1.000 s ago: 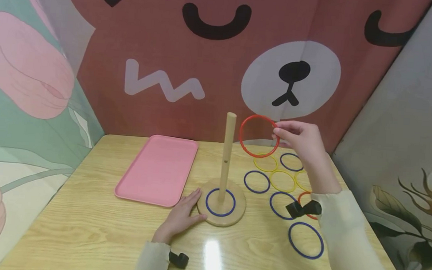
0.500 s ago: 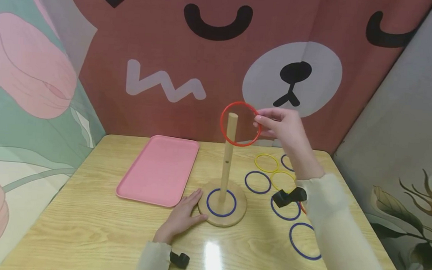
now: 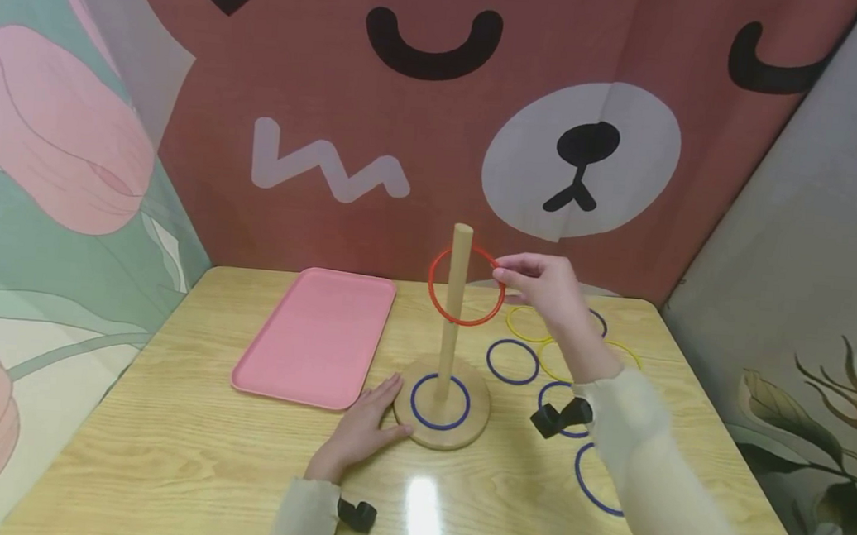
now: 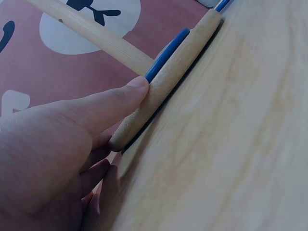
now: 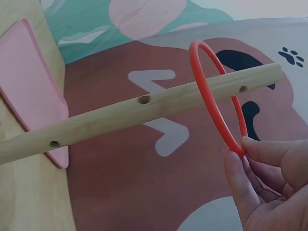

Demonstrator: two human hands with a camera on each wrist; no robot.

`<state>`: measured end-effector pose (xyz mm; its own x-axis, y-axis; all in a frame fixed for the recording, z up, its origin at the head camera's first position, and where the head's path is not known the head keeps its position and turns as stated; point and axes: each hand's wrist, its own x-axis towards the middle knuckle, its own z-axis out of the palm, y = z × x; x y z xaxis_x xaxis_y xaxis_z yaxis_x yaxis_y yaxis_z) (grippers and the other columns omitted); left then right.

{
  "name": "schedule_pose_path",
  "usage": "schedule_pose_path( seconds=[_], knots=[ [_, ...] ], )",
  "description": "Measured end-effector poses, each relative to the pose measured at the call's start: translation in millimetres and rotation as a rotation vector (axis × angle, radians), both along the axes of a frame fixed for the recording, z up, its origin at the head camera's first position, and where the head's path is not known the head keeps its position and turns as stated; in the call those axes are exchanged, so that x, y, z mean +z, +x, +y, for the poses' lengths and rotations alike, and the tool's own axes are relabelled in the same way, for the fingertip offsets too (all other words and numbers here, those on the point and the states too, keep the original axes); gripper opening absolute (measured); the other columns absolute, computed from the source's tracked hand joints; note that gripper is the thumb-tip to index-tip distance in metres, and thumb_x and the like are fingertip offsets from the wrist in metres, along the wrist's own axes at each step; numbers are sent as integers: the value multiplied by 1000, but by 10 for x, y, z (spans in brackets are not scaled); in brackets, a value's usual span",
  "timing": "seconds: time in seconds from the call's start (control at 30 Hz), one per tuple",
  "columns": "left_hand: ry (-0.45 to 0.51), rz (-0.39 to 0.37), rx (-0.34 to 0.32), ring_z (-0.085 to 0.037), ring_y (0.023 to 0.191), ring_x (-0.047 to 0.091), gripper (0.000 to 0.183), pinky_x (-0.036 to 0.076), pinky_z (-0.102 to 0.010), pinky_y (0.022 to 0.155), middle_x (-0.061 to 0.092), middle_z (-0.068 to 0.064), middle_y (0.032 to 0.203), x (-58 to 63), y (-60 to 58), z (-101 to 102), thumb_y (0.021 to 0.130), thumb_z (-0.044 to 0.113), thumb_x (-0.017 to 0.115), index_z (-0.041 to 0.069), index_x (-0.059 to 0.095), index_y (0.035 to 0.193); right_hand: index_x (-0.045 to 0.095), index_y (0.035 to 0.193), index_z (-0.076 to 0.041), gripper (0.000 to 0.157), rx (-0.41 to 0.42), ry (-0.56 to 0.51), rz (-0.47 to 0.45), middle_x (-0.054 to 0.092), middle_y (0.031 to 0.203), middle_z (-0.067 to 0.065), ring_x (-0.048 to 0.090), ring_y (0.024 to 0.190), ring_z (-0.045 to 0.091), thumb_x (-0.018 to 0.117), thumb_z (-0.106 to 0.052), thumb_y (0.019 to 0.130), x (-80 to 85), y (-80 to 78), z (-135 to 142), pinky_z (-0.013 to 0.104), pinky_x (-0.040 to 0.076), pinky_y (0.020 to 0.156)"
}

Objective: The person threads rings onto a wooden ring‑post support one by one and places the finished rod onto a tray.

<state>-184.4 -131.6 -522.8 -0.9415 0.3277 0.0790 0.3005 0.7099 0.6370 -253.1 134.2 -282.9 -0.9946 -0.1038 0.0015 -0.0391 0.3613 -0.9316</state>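
My right hand (image 3: 542, 288) pinches a red ring (image 3: 467, 324) between thumb and fingertips. The upright wooden peg (image 3: 449, 343) passes through this ring in its upper part; the right wrist view shows the ring's (image 5: 208, 96) near side in front of the peg (image 5: 115, 115) and its far side behind. Around the peg's foot, a blue ring (image 3: 438, 428) lies on the round wooden base (image 3: 477, 424). My left hand (image 3: 361, 430) holds the base's left edge. In the left wrist view the thumb (image 4: 115, 103) sits on the rim, with the other fingers beside and below it.
A pink tray (image 3: 319, 339) lies left of the base. On the right of the table are several rings, among them a blue ring (image 3: 513, 362) and a yellow ring (image 3: 529, 324); my right arm partly covers them. A printed bear backdrop (image 3: 311, 234) hangs behind the table.
My right hand has carried the red ring left to the peg and then lowered it, so the peg now passes through it. The left hand has stayed at the base.
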Motion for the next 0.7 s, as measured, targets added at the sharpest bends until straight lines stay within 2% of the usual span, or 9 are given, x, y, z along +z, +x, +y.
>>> schedule_pose_path(
  seconds=[0.23,0.47,0.7],
  knots=[
    [1,2,-1,-28,149,26,87,17,-49,124,26,-10,160,-3,0,-5,87,52,64,8,28,152,67,117,-3,28,19,-17,-42,67,112,17,68,89,11,65,-17,93,-311,5,1,39,60,86],
    [3,-2,-5,-28,149,25,87,17,-50,123,25,-10,160,2,-3,-6,87,53,64,8,28,153,66,117,-1,29,15,-12,-90,66,117,21,69,98,21,65,-17,93,-617,44,-5,38,61,85],
    [-4,-1,-4,-27,149,25,87,17,-49,124,25,-9,161,-4,-7,-9,87,53,63,10,28,153,66,115,5,27,29,-36,-84,69,107,22,71,89,17,64,-11,93,-1013,62,-6,38,62,80]
  ],
)
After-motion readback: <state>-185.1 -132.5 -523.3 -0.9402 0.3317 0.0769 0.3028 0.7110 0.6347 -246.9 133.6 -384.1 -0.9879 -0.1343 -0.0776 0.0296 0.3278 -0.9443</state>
